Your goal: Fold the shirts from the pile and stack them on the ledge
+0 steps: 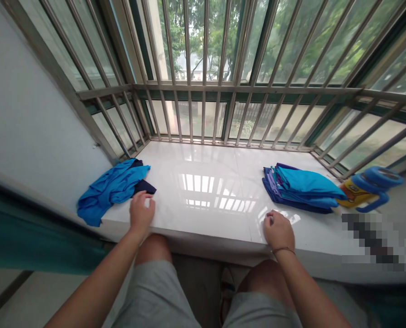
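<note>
My left hand (142,213) is over the front edge of the white sill, its fingers loosely bent and apart, with nothing visible in them. Just beyond its fingertips lies a crumpled bright blue cloth (112,187). A dark navy cloth (144,187) sticks out from under it, right by my fingers; I cannot tell whether they touch. Resting on the sill's front part, my right hand (280,229) is curled into a loose fist and seems to hold nothing. Beyond it sits a stack of folded cloths (303,182) in bright blue, navy and purple.
A yellow bottle with a blue lid and handle (368,189) stands right of the folded stack. A blurred-out dark object (373,239) lies at the sill's right front. Metal window bars (203,86) enclose the glossy white sill (203,214). A teal curtain (35,241) hangs at left.
</note>
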{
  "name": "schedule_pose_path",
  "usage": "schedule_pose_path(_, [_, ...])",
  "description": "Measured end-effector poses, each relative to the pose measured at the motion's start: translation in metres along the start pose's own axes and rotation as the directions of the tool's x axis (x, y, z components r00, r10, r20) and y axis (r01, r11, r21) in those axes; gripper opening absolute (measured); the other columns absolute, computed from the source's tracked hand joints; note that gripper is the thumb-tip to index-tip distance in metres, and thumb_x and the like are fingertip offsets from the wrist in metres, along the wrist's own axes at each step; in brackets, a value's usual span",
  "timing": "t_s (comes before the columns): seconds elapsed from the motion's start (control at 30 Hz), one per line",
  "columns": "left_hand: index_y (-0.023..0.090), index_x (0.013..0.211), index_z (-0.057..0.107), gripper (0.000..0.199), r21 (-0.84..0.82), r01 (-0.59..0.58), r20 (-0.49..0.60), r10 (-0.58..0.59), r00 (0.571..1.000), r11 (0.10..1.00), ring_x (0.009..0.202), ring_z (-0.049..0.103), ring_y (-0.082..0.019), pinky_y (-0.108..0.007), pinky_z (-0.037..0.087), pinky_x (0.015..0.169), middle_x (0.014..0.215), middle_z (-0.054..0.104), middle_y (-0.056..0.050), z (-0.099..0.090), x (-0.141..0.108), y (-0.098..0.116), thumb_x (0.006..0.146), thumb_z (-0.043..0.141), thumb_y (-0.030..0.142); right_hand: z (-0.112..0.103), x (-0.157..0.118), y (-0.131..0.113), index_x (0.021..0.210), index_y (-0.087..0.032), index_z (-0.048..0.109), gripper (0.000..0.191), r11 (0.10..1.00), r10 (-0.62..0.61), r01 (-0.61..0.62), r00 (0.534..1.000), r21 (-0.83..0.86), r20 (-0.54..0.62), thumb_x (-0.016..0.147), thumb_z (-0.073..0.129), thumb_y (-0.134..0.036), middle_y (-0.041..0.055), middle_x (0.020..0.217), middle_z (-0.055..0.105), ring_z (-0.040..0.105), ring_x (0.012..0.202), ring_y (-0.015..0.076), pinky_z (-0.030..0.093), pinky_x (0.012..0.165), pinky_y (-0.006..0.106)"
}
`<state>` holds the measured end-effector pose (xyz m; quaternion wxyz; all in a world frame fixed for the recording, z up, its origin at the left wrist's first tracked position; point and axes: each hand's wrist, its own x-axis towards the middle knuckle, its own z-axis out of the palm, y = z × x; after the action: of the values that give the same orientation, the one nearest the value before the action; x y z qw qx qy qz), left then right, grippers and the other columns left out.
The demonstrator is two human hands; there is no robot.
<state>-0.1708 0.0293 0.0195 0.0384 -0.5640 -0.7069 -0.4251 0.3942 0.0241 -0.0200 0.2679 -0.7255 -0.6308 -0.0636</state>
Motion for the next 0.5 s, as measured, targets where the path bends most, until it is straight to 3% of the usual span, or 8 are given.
schedule_pose_path(0.1, [0.013,0.12,0.066,0.037,0.147,0.258,-0.161,-0.234,0.959,0.955,0.147,0.051,-0.045,-0.066,0.043,0.123,0.148,0.061,-0.028,-0.041,0.037,-0.031,0.086,0.063,0.028,-0.004,0.001,-0.002,0.1,-0.019,0.074,0.026,1.0,0.004,-0.003,1.0,-0.006,0.022,0.093,0.05,-0.024,0.016,0.113,0.08,0.07,0.108,0.03,0.05,0.104,0.041])
schedule_pose_path(0.17, [0.01,0.12,0.064,0.042,0.22,0.442,-0.113,-0.427,0.897,0.87,0.143,0.055,-0.048,-0.068,0.047,0.116,0.144,0.063,-0.031,-0.067,0.058,-0.047,0.083,0.068,0.028,-0.006,0.001,-0.004,0.101,-0.018,0.074,0.025,1.0,0.0,0.0,1.0,-0.01,0.03,0.093,0.051,-0.024,0.0156,0.109,0.08,0.07,0.104,0.0298,0.05,0.101,0.04])
schedule_pose_path(0.27, [0.013,0.096,0.064,0.019,0.278,0.54,0.015,-0.566,0.824,0.794,0.124,0.068,-0.048,-0.066,0.053,0.108,0.115,0.075,-0.026,-0.097,0.081,-0.057,0.082,0.067,0.025,-0.009,0.001,-0.007,0.1,-0.018,0.074,0.024,1.0,0.001,-0.001,1.0,-0.01,0.022,0.093,0.051,-0.024,0.016,0.108,0.079,0.069,0.103,0.0299,0.049,0.098,0.04])
schedule_pose_path(0.33, [0.017,0.089,0.062,0.011,0.262,0.523,0.036,-0.55,0.834,0.811,0.117,0.071,-0.044,-0.063,0.055,0.108,0.1,0.076,-0.017,-0.11,0.091,-0.052,0.085,0.066,0.026,-0.01,0.001,-0.009,0.099,-0.019,0.073,0.023,1.0,0.01,-0.01,1.0,0.002,0.025,0.093,0.051,-0.023,0.0153,0.106,0.078,0.068,0.1,0.0296,0.049,0.097,0.041])
schedule_pose_path(0.4, [0.018,0.091,0.063,0.016,0.201,0.501,0.028,-0.516,0.856,0.842,0.112,0.071,-0.037,-0.059,0.054,0.111,0.09,0.073,-0.007,-0.118,0.097,-0.036,0.089,0.068,0.033,-0.012,0.001,-0.011,0.099,-0.019,0.073,0.022,0.999,0.022,-0.023,0.999,0.022,0.039,0.092,0.052,-0.023,0.0152,0.103,0.077,0.067,0.098,0.0298,0.048,0.096,0.041])
schedule_pose_path(0.5, [0.018,0.099,0.064,0.026,-0.108,0.483,0.063,-0.479,0.875,0.869,0.092,0.067,-0.024,-0.051,0.056,0.109,0.079,0.065,0.004,-0.127,0.098,0.006,0.091,0.07,0.042,-0.016,0.003,-0.011,0.098,-0.018,0.072,0.022,0.998,0.033,-0.036,0.998,0.053,0.054,0.092,0.052,-0.023,0.016,0.102,0.076,0.067,0.098,0.0302,0.049,0.097,0.042])
